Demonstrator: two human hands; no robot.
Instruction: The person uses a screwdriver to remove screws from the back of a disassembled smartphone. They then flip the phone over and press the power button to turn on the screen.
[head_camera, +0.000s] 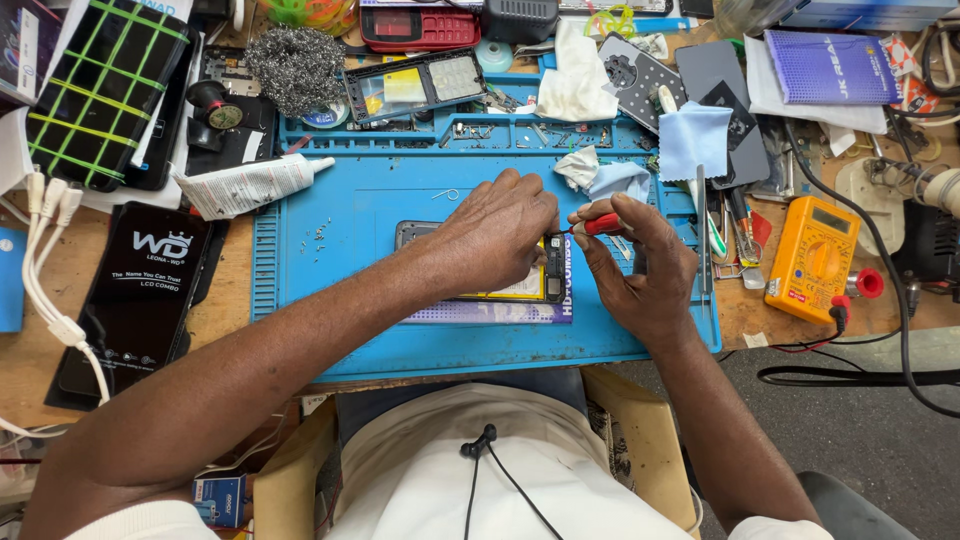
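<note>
An opened phone (415, 234) lies on a blue work mat (340, 320), resting on a flat purple-edged box (480, 313). My left hand (495, 240) presses down on the phone and covers most of it. My right hand (640, 265) grips a small red-handled screwdriver (600, 224), its tip pointing left at the phone's right end, between my two hands. Several tiny screws (320, 238) lie loose on the mat to the left of the phone.
A white glue tube (250, 186) and a black flat box (140, 290) lie to the left. An orange multimeter (812, 258) with leads sits at the right. Tweezers and tools (702, 235) line the mat's right edge. Cloths, a steel wool wad (297, 66) and phone parts crowd the back.
</note>
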